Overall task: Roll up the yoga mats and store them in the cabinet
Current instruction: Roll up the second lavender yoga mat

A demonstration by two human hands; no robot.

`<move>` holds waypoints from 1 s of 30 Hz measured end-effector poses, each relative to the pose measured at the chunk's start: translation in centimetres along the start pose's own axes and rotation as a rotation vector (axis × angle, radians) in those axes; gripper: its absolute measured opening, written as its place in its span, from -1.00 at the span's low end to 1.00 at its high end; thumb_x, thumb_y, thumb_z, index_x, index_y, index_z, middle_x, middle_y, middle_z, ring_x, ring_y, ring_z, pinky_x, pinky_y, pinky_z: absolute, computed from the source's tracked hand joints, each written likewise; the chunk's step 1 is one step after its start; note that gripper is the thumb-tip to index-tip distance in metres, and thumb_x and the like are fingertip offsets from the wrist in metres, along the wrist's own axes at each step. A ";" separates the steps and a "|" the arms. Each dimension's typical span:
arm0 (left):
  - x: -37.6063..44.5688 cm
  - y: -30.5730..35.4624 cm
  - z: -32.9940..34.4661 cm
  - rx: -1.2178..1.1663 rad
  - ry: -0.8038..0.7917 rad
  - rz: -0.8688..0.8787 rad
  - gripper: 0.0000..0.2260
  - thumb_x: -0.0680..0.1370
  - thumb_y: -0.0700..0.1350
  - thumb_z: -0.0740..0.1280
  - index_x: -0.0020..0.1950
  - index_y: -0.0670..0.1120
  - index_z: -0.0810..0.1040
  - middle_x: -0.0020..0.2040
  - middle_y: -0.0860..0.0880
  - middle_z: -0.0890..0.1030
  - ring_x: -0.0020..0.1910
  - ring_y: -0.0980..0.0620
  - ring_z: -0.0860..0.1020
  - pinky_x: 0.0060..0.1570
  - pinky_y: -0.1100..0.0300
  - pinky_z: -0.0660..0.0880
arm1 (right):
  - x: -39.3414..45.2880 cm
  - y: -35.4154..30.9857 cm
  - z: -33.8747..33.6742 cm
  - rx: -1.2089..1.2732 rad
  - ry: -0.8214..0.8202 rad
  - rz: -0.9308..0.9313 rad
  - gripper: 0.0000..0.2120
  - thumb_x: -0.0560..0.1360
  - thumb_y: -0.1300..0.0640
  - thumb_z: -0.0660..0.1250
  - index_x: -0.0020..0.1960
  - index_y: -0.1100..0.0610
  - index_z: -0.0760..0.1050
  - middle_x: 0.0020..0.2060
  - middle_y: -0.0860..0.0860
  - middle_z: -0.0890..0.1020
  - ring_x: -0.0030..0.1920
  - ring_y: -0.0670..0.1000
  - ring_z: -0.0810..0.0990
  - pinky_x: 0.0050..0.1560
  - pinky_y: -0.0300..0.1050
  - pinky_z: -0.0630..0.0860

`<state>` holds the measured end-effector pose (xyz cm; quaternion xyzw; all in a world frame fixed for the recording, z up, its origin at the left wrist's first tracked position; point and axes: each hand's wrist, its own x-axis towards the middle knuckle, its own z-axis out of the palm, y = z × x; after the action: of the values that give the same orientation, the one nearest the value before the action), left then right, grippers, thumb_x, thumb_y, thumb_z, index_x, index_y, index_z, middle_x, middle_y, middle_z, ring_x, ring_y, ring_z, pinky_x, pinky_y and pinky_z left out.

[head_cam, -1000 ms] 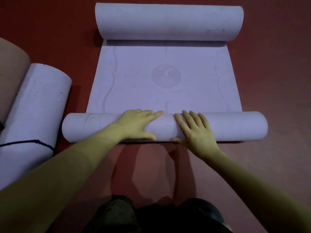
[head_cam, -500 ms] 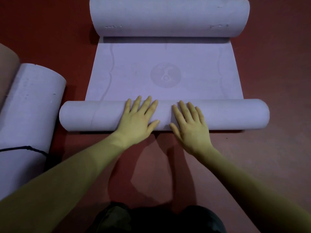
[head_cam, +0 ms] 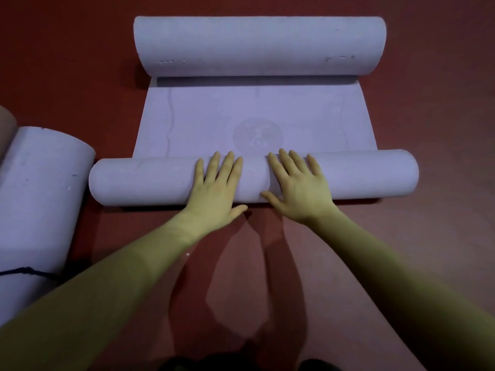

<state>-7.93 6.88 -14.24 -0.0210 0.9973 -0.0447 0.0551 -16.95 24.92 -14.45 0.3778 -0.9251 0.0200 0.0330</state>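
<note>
We look down from head height on a pale lilac yoga mat [head_cam: 257, 121] lying on a dark red floor [head_cam: 428, 236], with both of its ends curled into rolls. The near roll [head_cam: 150, 180] lies crosswise in front of us, a slim cylinder running from left of centre almost to the right side of the view; the far roll [head_cam: 259, 45] is thicker and lies parallel to it at the top of the view. Between the two rolls we see a flat stretch of mat bearing a faint round emblem [head_cam: 258, 135] and a wavy line along each long edge. The left hand [head_cam: 215, 191] lies palm down on the near roll, fingers straight and slightly apart, thumb low on the side of the roll facing us. The right hand [head_cam: 298, 188] lies beside it in the same way, fingers straight and fanned over the top of the roll, thumb pointing inward toward the left hand; a narrow strip of roll shows between the two hands. Neither hand curls round the mat (both simply press flat on it). At the left edge a second rolled mat [head_cam: 40, 199], of the same pale colour and much thicker, lies on the floor with its near part crossed by a dark cord [head_cam: 26, 271]; its end sits just beside the left end of the near roll. Both bare forearms reach in from the bottom of the view.
</note>
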 end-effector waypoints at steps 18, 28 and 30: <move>6.3 -3.2 -0.9 0.071 -0.126 0.057 0.03 0.39 0.34 0.35 0.56 -0.07 -0.22 0.58 -0.07 -0.07 0.52 -0.19 0.02 0.42 -0.25 0.00 | 4.9 2.8 0.7 -0.113 -0.110 -0.060 0.16 0.10 -0.28 0.57 0.53 0.12 0.15 0.42 0.21 0.32 0.43 0.26 0.27 0.36 0.37 0.12; 5.3 -2.2 -1.6 0.024 -0.093 0.066 -0.07 0.42 0.29 0.35 0.57 -0.04 -0.09 0.54 -0.04 0.10 0.43 -0.12 0.21 0.38 -0.11 0.14 | 3.8 3.1 0.2 0.022 0.021 -0.087 0.04 -0.07 -0.14 0.66 0.35 0.12 0.44 0.21 0.12 0.56 0.19 0.21 0.54 0.21 0.31 0.36; 4.2 -1.4 -1.4 0.023 -0.083 0.066 -0.07 0.42 0.29 0.34 0.57 -0.04 -0.10 0.55 -0.03 0.09 0.44 -0.13 0.19 0.38 -0.11 0.12 | 2.6 3.1 0.2 0.021 0.050 -0.103 0.04 -0.11 -0.14 0.66 0.32 0.13 0.46 0.18 0.11 0.58 0.14 0.20 0.57 0.17 0.29 0.40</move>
<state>-12.21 5.39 -13.22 0.0108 0.9937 -0.0533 0.0981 -21.00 25.28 -14.49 0.4246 -0.9031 0.0372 0.0531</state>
